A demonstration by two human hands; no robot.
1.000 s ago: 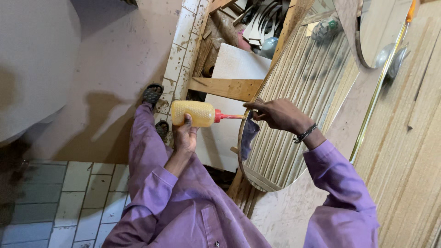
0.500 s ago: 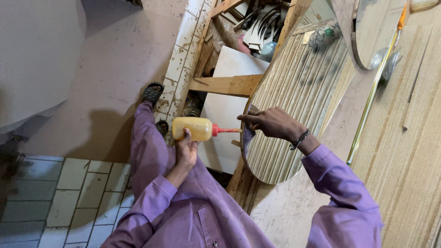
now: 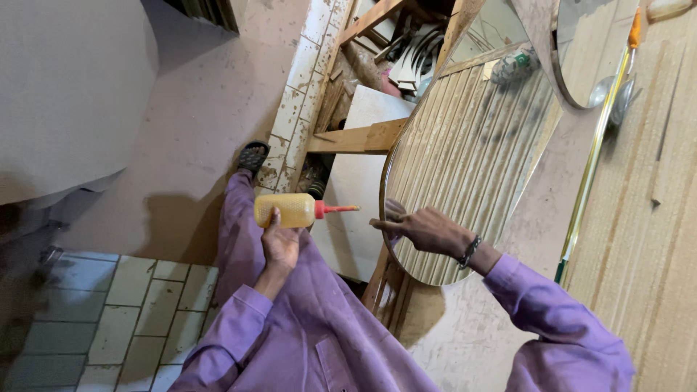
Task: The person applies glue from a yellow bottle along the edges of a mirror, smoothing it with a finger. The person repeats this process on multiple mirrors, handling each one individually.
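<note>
Soft daylight, faint shadows, mild mirror glare, wide-angle edge distortion

A workshop: dusty boards (image 3: 639, 218), timber offcuts (image 3: 356, 138), unframed mirrors (image 3: 465, 160).

Yellow glue bottle (image 3: 284, 210), horizontal, red-nozzled

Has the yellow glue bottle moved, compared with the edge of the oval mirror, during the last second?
Yes. The bottle in the left hand has drawn back leftward; its red nozzle now stands apart from the mirror's edge.
</note>
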